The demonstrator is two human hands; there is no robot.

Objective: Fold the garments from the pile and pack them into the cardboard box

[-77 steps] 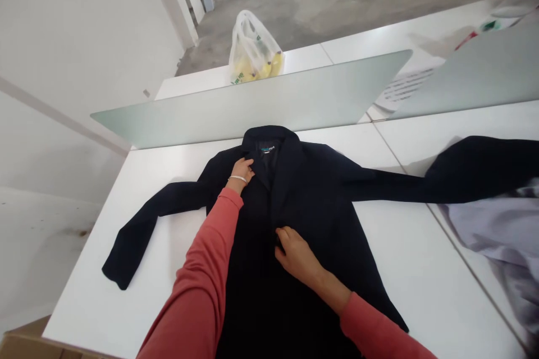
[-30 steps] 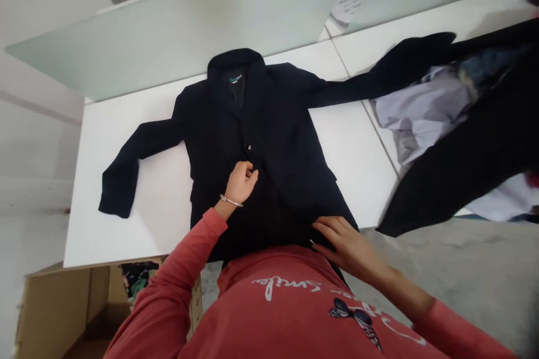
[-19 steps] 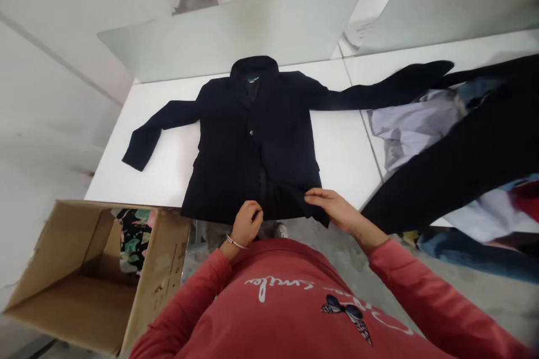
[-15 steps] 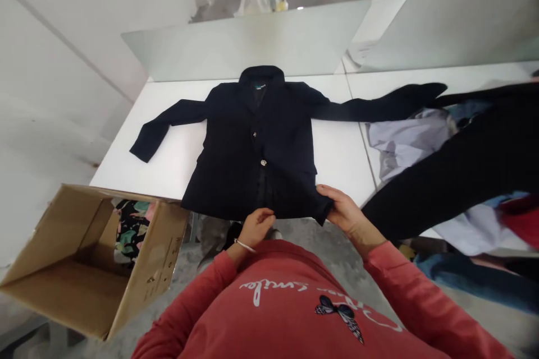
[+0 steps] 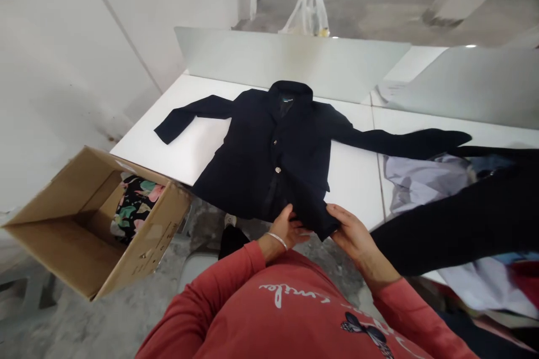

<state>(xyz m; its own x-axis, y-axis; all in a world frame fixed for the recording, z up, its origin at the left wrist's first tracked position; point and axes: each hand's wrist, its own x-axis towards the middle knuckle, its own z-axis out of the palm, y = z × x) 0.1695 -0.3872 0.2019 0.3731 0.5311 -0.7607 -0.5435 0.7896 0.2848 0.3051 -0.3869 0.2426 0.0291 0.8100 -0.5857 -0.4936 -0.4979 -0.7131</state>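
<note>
Pinching the jacket hem, left hand and right hand curl between box and heaped clothes.

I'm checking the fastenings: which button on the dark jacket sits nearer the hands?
The lower button of the dark jacket, closer to the left hand and right hand; the upper button sits farther up, toward the collar.

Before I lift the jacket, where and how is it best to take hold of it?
Probably by the hem, from the person's side, pinched from above and below: the jacket lies mostly flat, but its hem reaches past the near edge of the table, leaving the underside free there. The right hand holds one front corner.
</note>
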